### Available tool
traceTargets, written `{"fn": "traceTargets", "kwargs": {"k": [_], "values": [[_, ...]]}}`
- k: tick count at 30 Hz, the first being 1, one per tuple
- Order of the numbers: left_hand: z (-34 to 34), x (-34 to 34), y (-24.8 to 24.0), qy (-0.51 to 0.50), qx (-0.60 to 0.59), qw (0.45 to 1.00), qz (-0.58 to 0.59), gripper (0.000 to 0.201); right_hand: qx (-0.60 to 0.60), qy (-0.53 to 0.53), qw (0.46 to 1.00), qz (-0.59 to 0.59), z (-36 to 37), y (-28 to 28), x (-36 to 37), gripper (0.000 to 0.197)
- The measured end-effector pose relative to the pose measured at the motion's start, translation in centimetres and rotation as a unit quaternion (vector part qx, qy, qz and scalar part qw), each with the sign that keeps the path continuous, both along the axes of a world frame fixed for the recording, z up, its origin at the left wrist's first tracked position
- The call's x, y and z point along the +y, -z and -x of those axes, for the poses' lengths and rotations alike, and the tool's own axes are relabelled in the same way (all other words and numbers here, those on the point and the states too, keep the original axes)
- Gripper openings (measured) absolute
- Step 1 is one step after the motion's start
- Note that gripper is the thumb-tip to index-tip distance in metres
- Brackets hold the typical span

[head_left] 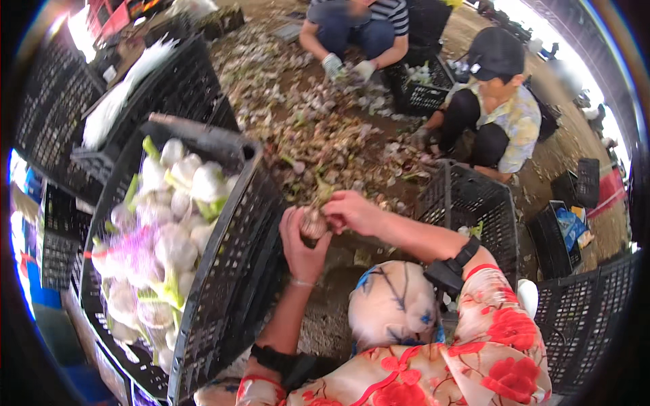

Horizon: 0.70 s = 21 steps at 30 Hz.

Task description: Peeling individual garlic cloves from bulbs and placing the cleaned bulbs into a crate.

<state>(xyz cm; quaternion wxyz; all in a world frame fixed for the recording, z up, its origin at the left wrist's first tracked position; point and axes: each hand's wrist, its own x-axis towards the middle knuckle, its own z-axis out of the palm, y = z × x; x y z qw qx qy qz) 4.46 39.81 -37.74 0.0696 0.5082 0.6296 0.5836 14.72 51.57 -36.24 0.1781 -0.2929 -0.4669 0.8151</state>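
A garlic bulb (pixel 314 224) with a short stem is in my left hand (pixel 302 245), whose fingers wrap round it from the left and below. My right hand (pixel 353 212) pinches at the bulb's stem and outer skin from the right. Beneath and beyond both hands lies a heap of loose garlic skins and bulbs (pixel 325 139) on the ground. To my left stands a black plastic crate (pixel 230 271) piled with whitish garlic bulbs (pixel 177 247) with green stems, and some purple netting lies among them.
Another black crate (pixel 474 196) stands right of my arms. Two people squat beyond the heap, one in gloves (pixel 364 69), one in a dark cap (pixel 497 54), with a crate (pixel 423 91) between them. More crates (pixel 152 81) are stacked at the left, others (pixel 555 233) at the right.
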Motion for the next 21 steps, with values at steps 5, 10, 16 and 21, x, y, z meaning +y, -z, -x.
{"fn": "traceTargets", "kwargs": {"k": [5,10,16,21], "values": [[-0.3,0.2,-2.4,-0.032,0.09,0.995,-0.026,0.061,0.055,0.027,0.994,0.085,0.6,-1.8,-0.8,0.011],[-0.7,0.9,-2.7,-0.021,0.125,0.991,-0.037,0.06,0.072,0.054,0.991,0.103,0.4,-1.6,-0.1,0.01],[-1.3,1.5,-1.7,-0.024,0.125,0.992,-0.011,0.057,0.053,0.066,0.99,0.114,-0.4,-0.7,0.1,0.002],[-0.9,3.2,-0.3,0.016,-0.078,0.997,-0.013,0.058,0.063,0.062,0.994,0.068,-1.5,-0.9,1.5,0.007]]}}
